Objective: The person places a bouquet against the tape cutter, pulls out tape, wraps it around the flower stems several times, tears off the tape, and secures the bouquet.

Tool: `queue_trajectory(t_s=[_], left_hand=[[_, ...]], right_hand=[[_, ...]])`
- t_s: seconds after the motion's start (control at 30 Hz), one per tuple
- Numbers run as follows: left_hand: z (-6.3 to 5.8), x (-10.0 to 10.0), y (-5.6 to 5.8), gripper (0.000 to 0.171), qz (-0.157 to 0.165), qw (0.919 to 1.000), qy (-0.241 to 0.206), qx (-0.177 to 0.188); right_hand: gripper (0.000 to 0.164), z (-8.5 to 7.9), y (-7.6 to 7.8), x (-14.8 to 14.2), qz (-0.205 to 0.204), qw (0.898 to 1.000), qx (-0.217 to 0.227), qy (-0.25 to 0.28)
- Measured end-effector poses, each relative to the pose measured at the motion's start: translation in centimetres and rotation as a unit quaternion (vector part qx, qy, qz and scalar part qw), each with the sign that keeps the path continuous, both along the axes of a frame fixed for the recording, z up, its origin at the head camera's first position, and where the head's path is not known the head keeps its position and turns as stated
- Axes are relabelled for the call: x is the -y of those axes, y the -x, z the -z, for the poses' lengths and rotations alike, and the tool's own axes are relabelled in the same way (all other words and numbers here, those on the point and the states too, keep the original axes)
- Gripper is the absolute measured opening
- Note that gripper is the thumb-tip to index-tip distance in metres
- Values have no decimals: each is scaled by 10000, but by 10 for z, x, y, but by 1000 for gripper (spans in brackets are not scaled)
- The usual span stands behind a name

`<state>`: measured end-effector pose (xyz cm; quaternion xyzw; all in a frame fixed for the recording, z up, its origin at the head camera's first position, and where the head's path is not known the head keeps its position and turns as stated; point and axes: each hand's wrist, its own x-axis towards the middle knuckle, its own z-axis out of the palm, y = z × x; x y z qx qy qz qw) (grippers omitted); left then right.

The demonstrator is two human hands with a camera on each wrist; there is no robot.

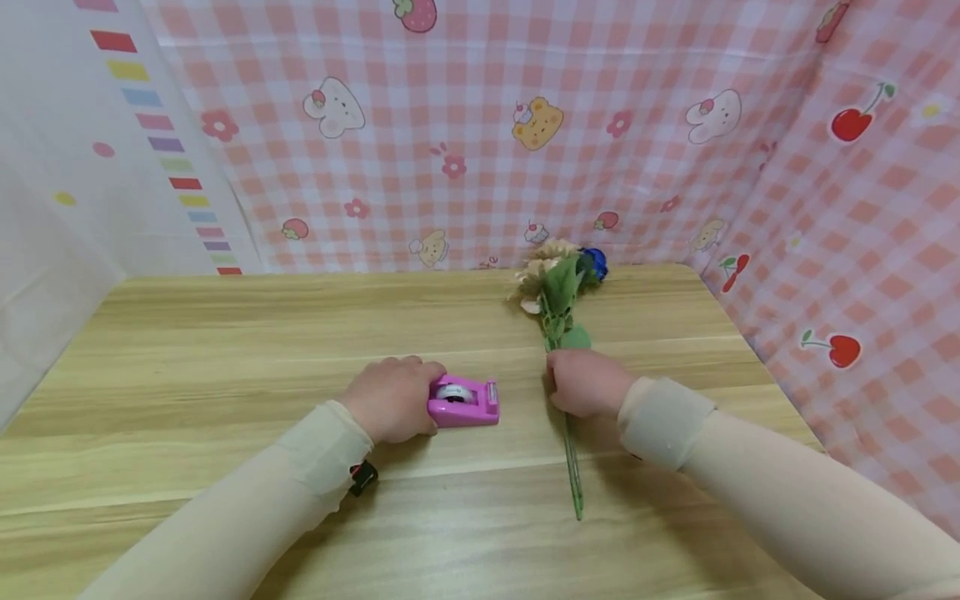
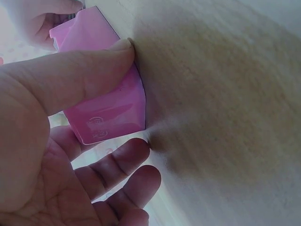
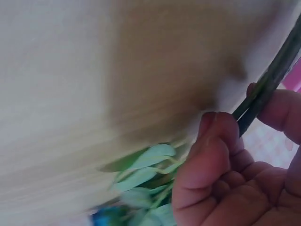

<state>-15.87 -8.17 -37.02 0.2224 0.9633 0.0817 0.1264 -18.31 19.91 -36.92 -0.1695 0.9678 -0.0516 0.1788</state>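
Note:
A pink tape dispenser (image 1: 472, 410) with a roll of clear tape stands on the wooden table. My left hand (image 1: 393, 400) grips its left end; in the left wrist view the thumb (image 2: 89, 70) lies along one pink side, and fingers reach the opposite side. To the right, my right hand (image 1: 588, 383) pinches the green stems (image 1: 573, 475) of a small bunch of artificial flowers (image 1: 558, 271). Its beige and blue heads point toward the back of the table. The right wrist view shows the stems (image 3: 268, 84) between thumb and fingers, with leaves (image 3: 150, 165) beyond.
The table (image 1: 225, 350) has a light wood grain. Behind it hangs a pink checked cloth (image 1: 450, 108) with cartoon prints, and the same cloth covers the right side. A white cloth (image 1: 60, 167) hangs at the left.

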Motion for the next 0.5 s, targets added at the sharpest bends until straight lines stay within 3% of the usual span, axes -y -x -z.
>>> queue_trajectory(t_s=[0.5], left_hand=[[-4,-1,-1,73,91,9999,39,-51]], right_hand=[[18,5,-8,5,-924,9944,-508,-93]])
